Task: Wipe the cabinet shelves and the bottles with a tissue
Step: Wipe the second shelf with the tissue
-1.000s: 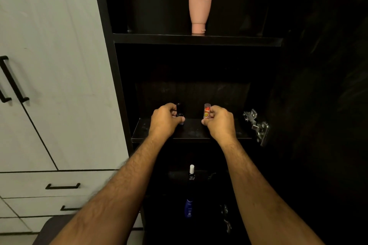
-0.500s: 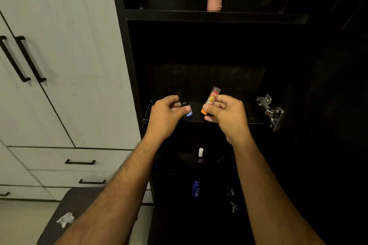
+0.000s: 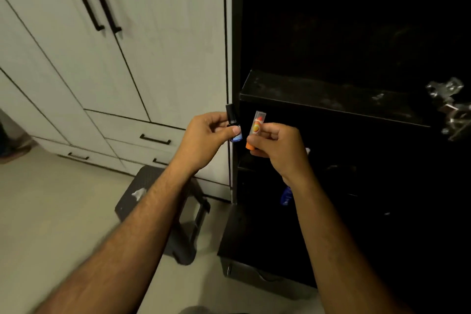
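Head view: the left hand (image 3: 204, 136) pinches a small black-capped bottle (image 3: 233, 122) upright between thumb and fingers (image 3: 221, 120); the right hand (image 3: 276, 146) pinches an orange-capped tube (image 3: 255, 129), cap below the fingers. Both are held clear of the dusty shelf (image 3: 318, 94), probably freeing it for wiping. A crumpled tissue (image 3: 139, 193) lies on the stool (image 3: 142, 186), well below the left hand.

Dim room. White wardrobe doors (image 3: 142, 33) with black handles (image 3: 100, 0), drawers (image 3: 142, 132) below. Pale floor (image 3: 51, 224). Dark stool (image 3: 163, 211), possibly plastic.
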{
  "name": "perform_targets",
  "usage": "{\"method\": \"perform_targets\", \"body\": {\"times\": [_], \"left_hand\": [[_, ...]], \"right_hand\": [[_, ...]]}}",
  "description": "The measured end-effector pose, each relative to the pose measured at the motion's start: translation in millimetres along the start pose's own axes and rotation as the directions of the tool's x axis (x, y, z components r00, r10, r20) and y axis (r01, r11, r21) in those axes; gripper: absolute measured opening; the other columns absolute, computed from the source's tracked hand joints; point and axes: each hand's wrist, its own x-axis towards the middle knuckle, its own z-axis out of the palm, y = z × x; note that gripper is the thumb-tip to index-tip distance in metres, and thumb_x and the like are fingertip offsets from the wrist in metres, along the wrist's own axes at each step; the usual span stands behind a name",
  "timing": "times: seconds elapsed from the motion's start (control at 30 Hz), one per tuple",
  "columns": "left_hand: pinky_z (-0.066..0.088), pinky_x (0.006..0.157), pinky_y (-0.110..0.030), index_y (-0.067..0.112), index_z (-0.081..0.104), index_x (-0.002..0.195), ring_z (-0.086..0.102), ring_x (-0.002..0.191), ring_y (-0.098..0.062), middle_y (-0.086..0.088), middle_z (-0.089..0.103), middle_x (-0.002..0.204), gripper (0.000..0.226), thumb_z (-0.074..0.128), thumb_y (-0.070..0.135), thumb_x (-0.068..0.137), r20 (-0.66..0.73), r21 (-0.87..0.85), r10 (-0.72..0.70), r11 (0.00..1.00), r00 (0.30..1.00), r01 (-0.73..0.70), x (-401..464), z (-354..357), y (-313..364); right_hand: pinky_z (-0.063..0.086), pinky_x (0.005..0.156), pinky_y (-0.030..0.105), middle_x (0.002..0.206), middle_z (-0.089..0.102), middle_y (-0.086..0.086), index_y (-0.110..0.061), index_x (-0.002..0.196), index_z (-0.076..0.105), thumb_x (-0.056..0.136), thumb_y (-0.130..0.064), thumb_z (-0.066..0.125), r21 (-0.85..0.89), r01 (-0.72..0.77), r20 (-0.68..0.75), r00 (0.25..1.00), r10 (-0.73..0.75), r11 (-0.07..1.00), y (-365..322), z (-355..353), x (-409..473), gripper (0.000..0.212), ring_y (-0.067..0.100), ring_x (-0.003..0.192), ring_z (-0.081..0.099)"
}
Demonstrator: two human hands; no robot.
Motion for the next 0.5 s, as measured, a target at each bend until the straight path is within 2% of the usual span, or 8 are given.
{"method": "perform_targets", "body": {"times": [0.07, 0.13, 0.17, 0.27, 0.33, 0.4, 0.5], "left_hand": [[0.045, 0.062, -0.010, 0.014, 0.071, 0.095, 0.060, 0.066, 0.002, -0.009, 0.071, 0.079, 0.011, 0.067, 0.008, 0.088, -0.028, 0.017, -0.060, 0.998, 0.998, 0.061, -9, -12, -16], [0.044, 0.061, -0.008, 0.008, 0.070, 0.098, 0.059, 0.063, 0.004, -0.006, 0.069, 0.075, 0.011, 0.067, 0.007, 0.088, -0.051, 0.038, -0.105, 0.994, 0.993, 0.107, -17, -25, -31], [0.045, 0.061, -0.009, 0.007, 0.070, 0.099, 0.060, 0.063, 0.003, -0.010, 0.069, 0.076, 0.011, 0.067, 0.008, 0.088, -0.060, 0.050, -0.122, 0.991, 0.991, 0.125, -20, -30, -38], [0.054, 0.074, -0.026, 0.012, 0.071, 0.095, 0.065, 0.073, -0.021, -0.025, 0.068, 0.090, 0.008, 0.069, 0.012, 0.087, -0.088, 0.062, -0.171, 0.982, 0.981, 0.177, -25, -52, -65], [0.054, 0.080, -0.033, 0.017, 0.070, 0.093, 0.064, 0.076, -0.026, -0.028, 0.067, 0.092, 0.008, 0.069, 0.013, 0.087, -0.106, 0.062, -0.197, 0.977, 0.975, 0.204, -26, -64, -81], [0.053, 0.078, -0.031, 0.014, 0.071, 0.095, 0.064, 0.076, -0.023, -0.025, 0.068, 0.090, 0.008, 0.069, 0.013, 0.087, -0.122, 0.061, -0.224, 0.971, 0.967, 0.232, -24, -78, -97], [0.054, 0.075, -0.028, 0.012, 0.072, 0.099, 0.067, 0.075, -0.015, -0.012, 0.073, 0.086, 0.011, 0.068, 0.012, 0.088, -0.102, 0.037, -0.251, 0.966, 0.963, 0.256, -18, -101, -121]], "right_hand": [[0.060, 0.070, 0.026, 0.086, 0.071, 0.004, -0.012, 0.092, 0.069, 0.088, -0.007, 0.068, -0.028, -0.034, 0.040, 0.999, 0.035, 0.999, 14, 20, -1, 0.007, 0.017, 0.081, 0.070], [0.058, 0.067, 0.021, 0.084, 0.070, 0.001, -0.013, 0.094, 0.068, 0.087, -0.007, 0.068, -0.051, -0.058, 0.077, 0.995, 0.062, 0.997, 28, 40, -2, 0.008, 0.011, 0.077, 0.070], [0.057, 0.064, 0.019, 0.082, 0.069, -0.001, -0.013, 0.094, 0.067, 0.087, -0.007, 0.068, -0.060, -0.068, 0.092, 0.993, 0.073, 0.996, 35, 48, -3, 0.009, 0.007, 0.073, 0.069], [0.059, 0.067, 0.022, 0.078, 0.069, 0.000, -0.013, 0.091, 0.067, 0.087, -0.006, 0.069, -0.076, -0.115, 0.135, 0.983, 0.125, 0.990, 50, 76, 3, 0.009, 0.009, 0.071, 0.068], [0.060, 0.071, 0.029, 0.078, 0.070, 0.000, -0.016, 0.086, 0.068, 0.086, -0.006, 0.070, -0.082, -0.153, 0.155, 0.974, 0.165, 0.985, 58, 93, 8, 0.011, 0.015, 0.074, 0.069], [0.059, 0.070, 0.030, 0.077, 0.070, 0.000, -0.020, 0.083, 0.068, 0.085, -0.004, 0.071, -0.059, -0.220, 0.178, 0.958, 0.227, 0.974, 65, 112, 16, 0.016, 0.015, 0.073, 0.069], [0.059, 0.069, 0.030, 0.076, 0.071, 0.002, -0.017, 0.085, 0.069, 0.084, -0.002, 0.071, -0.030, -0.280, 0.197, 0.939, 0.281, 0.959, 76, 140, 31, 0.016, 0.011, 0.068, 0.070]]}}
